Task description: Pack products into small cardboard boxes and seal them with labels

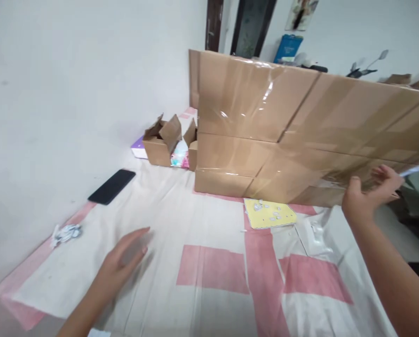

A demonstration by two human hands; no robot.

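Observation:
My left hand point(122, 257) hovers just above the white and pink cloth point(163, 220), thumb and fingers apart and nothing between them. On the right, my right hand point(372, 193) is raised in front of the lower right part of a large taped cardboard sheet point(237, 154), fingers spread. Whether its fingertips touch the cardboard cannot be made out. The sheet stands upright across the table. At its foot lies a yellow card point(270, 214) with small pale bits on it. Beside the card is a clear plastic piece point(318, 238).
A black phone point(112, 186) lies by the wall at the left, with a crumpled white and dark bundle point(67, 234) nearer me. Behind stand an open small cardboard box point(158, 152) and a purple and white box point(138, 149). The table's edge drops off at the right.

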